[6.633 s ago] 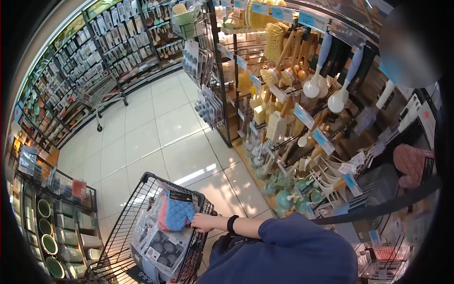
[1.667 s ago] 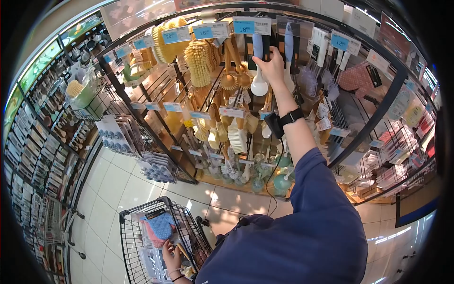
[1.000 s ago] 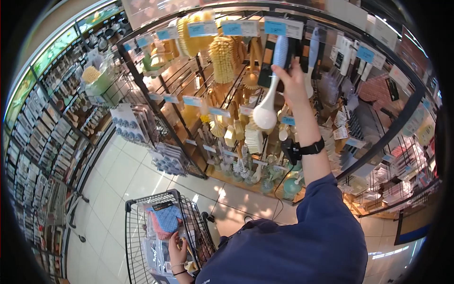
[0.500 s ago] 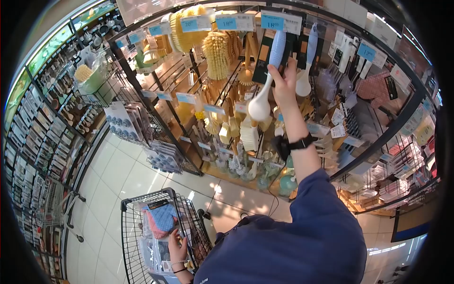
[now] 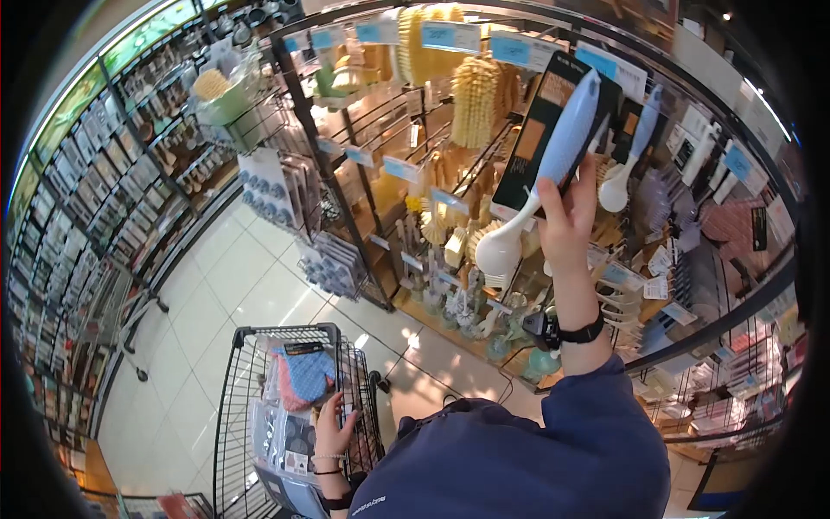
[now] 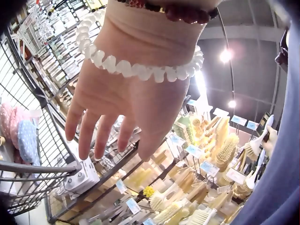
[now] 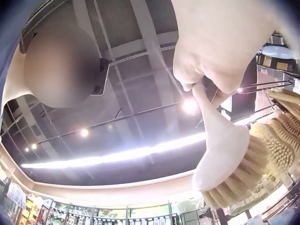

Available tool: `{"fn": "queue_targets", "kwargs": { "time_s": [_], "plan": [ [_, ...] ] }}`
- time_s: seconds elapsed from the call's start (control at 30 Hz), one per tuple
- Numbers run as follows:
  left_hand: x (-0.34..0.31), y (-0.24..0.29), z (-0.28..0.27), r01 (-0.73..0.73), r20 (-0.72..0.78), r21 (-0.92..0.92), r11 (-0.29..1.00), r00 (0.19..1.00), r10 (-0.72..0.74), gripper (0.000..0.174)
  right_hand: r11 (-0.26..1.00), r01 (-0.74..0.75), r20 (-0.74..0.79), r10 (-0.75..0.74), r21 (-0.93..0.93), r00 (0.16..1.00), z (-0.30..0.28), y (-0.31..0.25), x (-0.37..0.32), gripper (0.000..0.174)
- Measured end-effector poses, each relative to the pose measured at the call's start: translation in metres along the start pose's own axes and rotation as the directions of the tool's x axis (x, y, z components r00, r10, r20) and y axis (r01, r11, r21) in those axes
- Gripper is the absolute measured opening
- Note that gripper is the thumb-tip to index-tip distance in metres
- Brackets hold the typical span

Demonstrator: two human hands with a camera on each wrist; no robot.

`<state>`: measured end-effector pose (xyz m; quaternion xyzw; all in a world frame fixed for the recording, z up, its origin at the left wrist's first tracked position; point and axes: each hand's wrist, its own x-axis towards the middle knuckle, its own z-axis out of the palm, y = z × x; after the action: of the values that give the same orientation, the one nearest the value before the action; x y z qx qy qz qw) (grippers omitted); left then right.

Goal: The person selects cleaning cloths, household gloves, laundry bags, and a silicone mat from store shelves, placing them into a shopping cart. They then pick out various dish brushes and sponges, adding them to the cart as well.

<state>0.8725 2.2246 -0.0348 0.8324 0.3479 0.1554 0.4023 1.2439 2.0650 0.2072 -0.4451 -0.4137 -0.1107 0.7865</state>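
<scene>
My right hand (image 5: 568, 221) grips a dish brush (image 5: 571, 130) by its blue handle, with the black backing card (image 5: 529, 147) still behind it. The brush tilts, its white head low and to the left. In the right wrist view, pale bristles (image 7: 243, 180) show under that head. A second blue-handled dish brush (image 5: 616, 189) hangs to the right on the rack. My left hand (image 5: 332, 430) is over the shopping cart (image 5: 290, 330), its fingers loosely extended and holding nothing. Close by in the cart lie a blue dotted oven mitt (image 5: 311, 374) and a pink one (image 5: 288, 387).
The wire rack (image 5: 346, 160) in front carries several wooden and bristle brushes (image 5: 475, 104) behind price tags. Packs on a side panel (image 5: 275, 192) jut toward the aisle. Tiled floor (image 5: 212, 298) runs to the left, past another cart (image 5: 104, 316) by the far shelves.
My right hand has gone from the cart to the rack, gripped the dish brush and drawn it with its card outward. My left hand now hovers over the cart.
</scene>
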Motion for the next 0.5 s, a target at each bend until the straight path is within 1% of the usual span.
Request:
{"fn": "queue_targets", "kwargs": {
  "time_s": [0.07, 0.1, 0.13, 0.17, 0.2, 0.23, 0.27, 0.33, 0.37, 0.4, 0.43, 0.47, 0.5],
  "plan": [
    [0.007, 0.017, 0.002, -0.028, 0.014, -0.154, 0.988, 0.999, 0.03, 0.049, 0.988, -0.018, 0.06, 0.028, -0.156, 0.998, 0.012, 0.002, -0.021, 0.046],
    [0.012, 0.032, 0.004, -0.019, 0.005, -0.16, 0.987, 1.0, 0.02, 0.049, 0.991, -0.109, 0.128, 0.117, -0.072, 0.985, 0.021, 0.006, -0.038, 0.047],
    [0.017, 0.051, 0.005, -0.071, 0.011, -0.246, 0.967, 0.997, 0.076, 0.051, 0.978, -0.206, 0.198, 0.201, 0.005, 0.959, 0.033, 0.009, -0.059, 0.049],
    [0.022, 0.069, 0.007, -0.122, 0.015, -0.328, 0.937, 0.991, 0.134, 0.053, 0.966, -0.256, 0.305, 0.236, 0.027, 0.923, 0.047, 0.012, -0.079, 0.05],
    [0.028, 0.087, 0.012, -0.114, 0.014, -0.329, 0.938, 0.992, 0.125, 0.053, 0.912, -0.409, 0.367, 0.373, 0.025, 0.852, 0.057, 0.022, -0.1, 0.054],
    [0.033, 0.105, 0.018, -0.172, 0.034, -0.527, 0.832, 0.974, 0.223, 0.055, 0.892, -0.451, 0.408, 0.421, -0.024, 0.81, 0.065, 0.04, -0.127, 0.057],
    [0.035, 0.113, 0.023, -0.21, 0.029, -0.701, 0.682, 0.947, 0.321, 0.057, 0.871, -0.486, 0.445, 0.465, -0.075, 0.765, 0.073, 0.052, -0.149, 0.059],
    [0.036, 0.099, 0.039, -0.124, 0.123, -0.68, 0.723, 0.952, 0.28, 0.055, 0.784, -0.617, 0.553, 0.542, -0.062, 0.633, 0.092, 0.049, -0.168, 0.065],
    [0.037, 0.098, 0.045, -0.049, 0.153, -0.593, 0.803, 0.973, 0.173, 0.042, 0.732, -0.681, 0.592, 0.556, -0.015, 0.584, 0.099, 0.048, -0.177, 0.065],
    [0.036, 0.104, 0.039, 0.147, 0.252, -0.369, 0.918, 0.966, -0.054, 0.026, 0.673, -0.739, 0.631, 0.561, 0.028, 0.535, 0.103, 0.05, -0.183, 0.066],
    [0.034, 0.107, 0.039, 0.152, 0.228, -0.44, 0.885, 0.972, -0.054, 0.023, 0.683, -0.729, 0.7, 0.541, -0.043, 0.466, 0.103, 0.055, -0.184, 0.065],
    [0.028, 0.104, 0.042, 0.156, 0.206, -0.507, 0.848, 0.977, -0.056, 0.021, 0.736, -0.664, 0.735, 0.522, -0.131, 0.433, 0.104, 0.054, -0.178, 0.06],
    [0.027, 0.089, 0.043, 0.118, 0.211, -0.57, 0.813, 0.977, 0.006, 0.019, 0.725, -0.67, 0.772, 0.516, -0.163, 0.371, 0.103, 0.06, -0.176, 0.061]
  ]
}}
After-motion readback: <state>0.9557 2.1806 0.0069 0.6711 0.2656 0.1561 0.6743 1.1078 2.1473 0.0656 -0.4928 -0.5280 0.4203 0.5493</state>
